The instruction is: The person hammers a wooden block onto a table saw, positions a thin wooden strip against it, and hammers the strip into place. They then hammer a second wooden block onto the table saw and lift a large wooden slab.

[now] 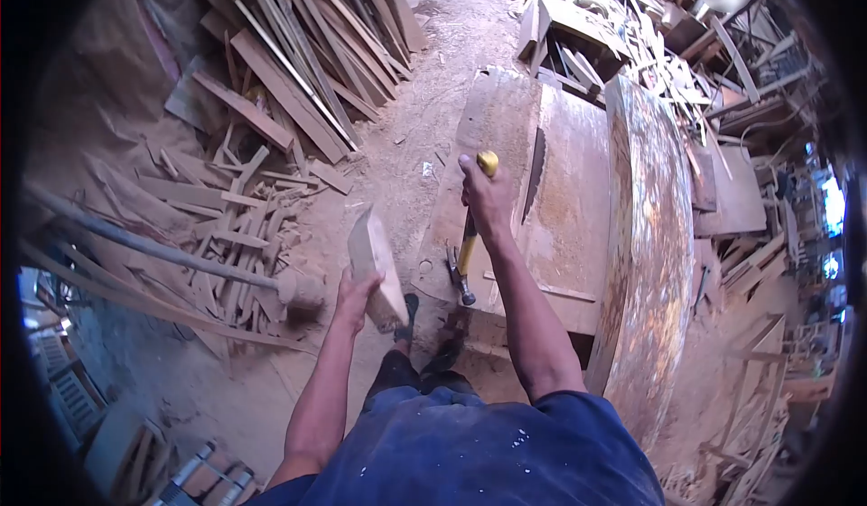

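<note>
A short, thick block of pale wood [375, 258] is gripped in my left hand [357, 297], its top end pointing away from me. The fingers wrap round its near left side. My right hand [488, 201] is closed round the yellow and black handle of a claw hammer [466, 258]. The hammer's metal head hangs down toward me, over the near left part of a wooden saw table [569, 235]. A toothed saw blade [535, 172] stands up through a slot in that table, just right of my right hand.
A large weathered plank [646, 235] stands along the table's right side. Long boards [307, 46] lean in a stack at the upper left, above a heap of offcuts [239, 235]. A long pole [163, 244] crosses the left side. Scrap wood [668, 64] fills the upper right.
</note>
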Demonstrator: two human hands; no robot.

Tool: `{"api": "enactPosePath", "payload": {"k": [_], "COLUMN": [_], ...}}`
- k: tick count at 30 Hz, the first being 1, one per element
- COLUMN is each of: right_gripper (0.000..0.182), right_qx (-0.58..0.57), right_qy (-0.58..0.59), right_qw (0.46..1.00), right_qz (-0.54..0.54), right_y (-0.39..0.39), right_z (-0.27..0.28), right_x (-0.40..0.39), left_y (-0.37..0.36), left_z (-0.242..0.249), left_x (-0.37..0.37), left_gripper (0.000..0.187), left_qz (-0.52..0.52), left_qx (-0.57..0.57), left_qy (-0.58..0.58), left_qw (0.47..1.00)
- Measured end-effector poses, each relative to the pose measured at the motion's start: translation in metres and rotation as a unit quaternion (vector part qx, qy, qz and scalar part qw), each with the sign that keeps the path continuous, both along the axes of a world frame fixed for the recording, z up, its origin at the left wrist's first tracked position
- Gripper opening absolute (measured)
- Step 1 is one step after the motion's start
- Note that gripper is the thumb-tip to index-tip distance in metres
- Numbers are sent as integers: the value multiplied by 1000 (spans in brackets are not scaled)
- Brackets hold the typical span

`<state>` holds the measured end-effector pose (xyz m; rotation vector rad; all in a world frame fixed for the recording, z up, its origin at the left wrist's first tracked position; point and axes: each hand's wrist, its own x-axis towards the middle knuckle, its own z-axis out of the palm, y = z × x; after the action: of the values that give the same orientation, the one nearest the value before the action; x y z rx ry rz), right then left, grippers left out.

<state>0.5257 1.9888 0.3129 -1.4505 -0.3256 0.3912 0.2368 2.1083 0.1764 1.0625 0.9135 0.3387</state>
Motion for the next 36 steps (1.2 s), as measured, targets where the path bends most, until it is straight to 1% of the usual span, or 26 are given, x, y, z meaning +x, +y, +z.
{"api": "enactPosePath", "payload": {"k": [3,6,7,9,10,12,13,14,15,16,18,20,21,22,24,26,27,28,30,31,33,34,35,36], "right_gripper": [31,30,29,27,26,38,26,37,40,43,41,45,47,45,40,37,35,37,42,43,44,44,43,36], "right_qx": [-29,-20,-16,-45,-55,-34,9,48,101,152,116,111,109,103,22,135,106,111,128,121,76,61,137,158], "right_qy": [10,6,-22,-44,-51,-102,-33,-73,-68,-65,-33,-55,-68,-43,-110,-76,-90,-94,-109,-94,-103,-114,-85,-67], "right_qw": [998,999,999,998,997,993,998,996,992,986,993,992,991,993,993,986,989,989,986,988,992,992,987,985], "right_qz": [51,40,29,-2,-11,-50,-48,-9,12,22,6,-16,-29,-23,25,61,45,32,3,-17,-7,-1,-12,23], "right_y": [30,45,46,38,33,-2,-25,-36,-32,-31,-25,-9,0,9,-10,-46,-43,-41,-31,-22,-25,-25,-43,-53], "right_z": [7,2,2,10,11,1,4,15,19,22,32,32,33,37,35,29,37,36,33,32,44,52,26,24], "right_x": [10,16,16,5,-6,-40,-65,-71,-72,-74,-65,-46,-37,-33,-41,-80,-92,-93,-76,-67,-74,-73,-75,-82], "left_y": [-9,-18,-21,-28,-31,-34,-36,-36,-40,-44,-40,-45,-43,-41,-46,-43,-45,-48,-44,-46,-78,-79,-71,-66], "left_z": [-21,-47,-51,-50,-49,-56,-61,-65,-61,-58,-46,-31,-35,-41,-43,-43,-46,-46,-42,-38,-35,-39,-43,-49], "left_x": [-56,-112,-128,-157,-170,-200,-215,-225,-233,-234,-229,-228,-227,-226,-229,-220,-218,-220,-221,-222,-243,-250,-252,-254], "left_gripper": [72,71,72,73,73,74,75,75,75,75,77,79,81,83,86,88,89,89,88,87,86,87,87,88], "left_qz": [-4,28,50,97,98,125,127,127,154,170,181,183,170,157,140,143,154,160,173,183,161,147,139,141], "left_qx": [-18,6,-13,-49,-52,-52,-49,-45,-37,-30,-9,9,23,38,55,69,59,50,42,38,21,24,35,50], "left_qy": [53,74,92,133,156,207,208,207,218,226,232,232,236,239,242,231,221,215,207,210,232,230,223,234], "left_qw": [998,997,994,985,982,969,969,969,963,959,956,955,956,957,958,960,961,962,962,960,959,962,964,961]}}
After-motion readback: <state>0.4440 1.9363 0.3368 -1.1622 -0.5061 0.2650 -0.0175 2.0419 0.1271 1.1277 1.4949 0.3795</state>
